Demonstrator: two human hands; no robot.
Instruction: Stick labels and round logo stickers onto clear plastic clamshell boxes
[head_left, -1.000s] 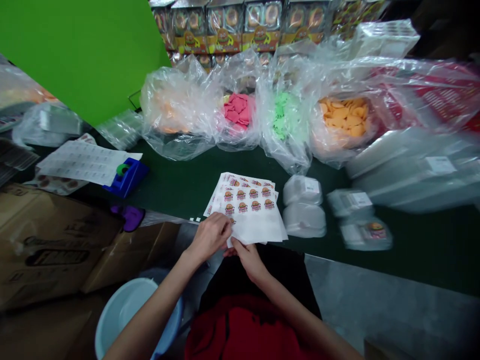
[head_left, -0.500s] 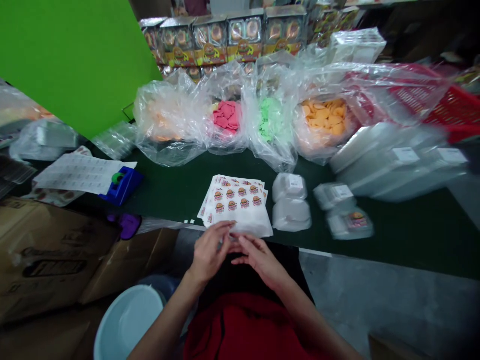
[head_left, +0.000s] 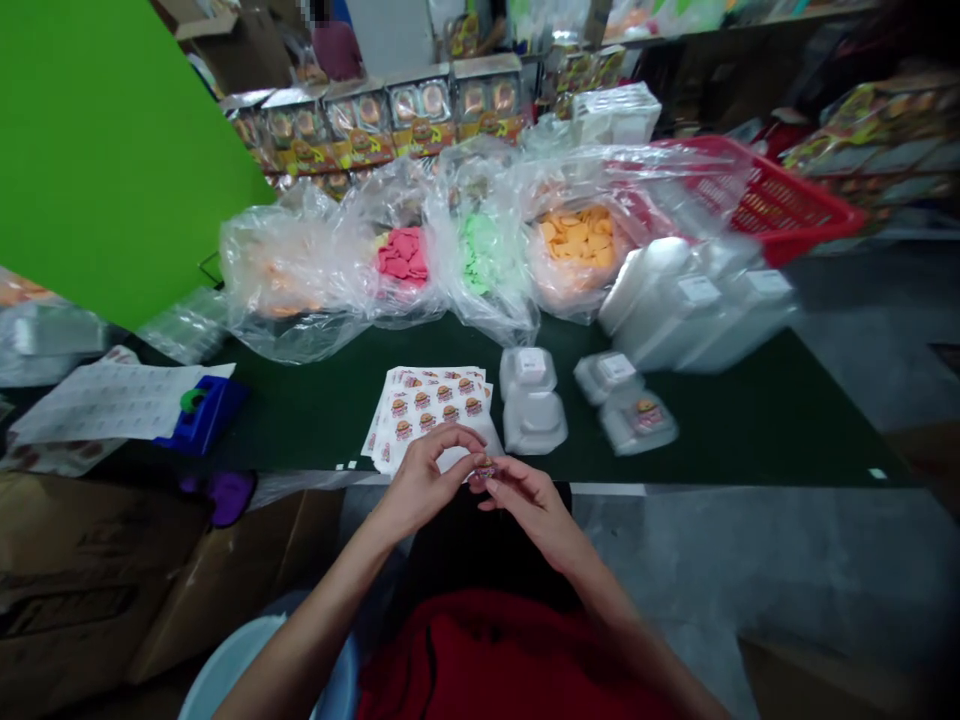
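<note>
My left hand (head_left: 420,482) and my right hand (head_left: 525,497) meet at the near edge of the green table (head_left: 750,430). Their fingertips pinch a small burger sticker (head_left: 484,469) between them. Just beyond the hands lies a stack of sticker sheets (head_left: 427,405) printed with rows of burger stickers. To the right of the sheets stand two white plastic clamshell boxes (head_left: 532,405). Two more small boxes (head_left: 634,405) lie further right, one bearing a burger sticker.
Clear plastic bags with orange (head_left: 577,235), green (head_left: 480,250) and pink (head_left: 401,255) pieces line the table's back. Stacked white boxes (head_left: 697,300) and a red basket (head_left: 780,205) are at right. A blue tape holder (head_left: 199,410), label sheets, cardboard boxes (head_left: 90,570) and a pale bucket (head_left: 232,670) are at left.
My hands lifted off the sticker sheets and drew back to the table's edge with a peeled sticker pinched between them. The view tilted up and shifted right.
</note>
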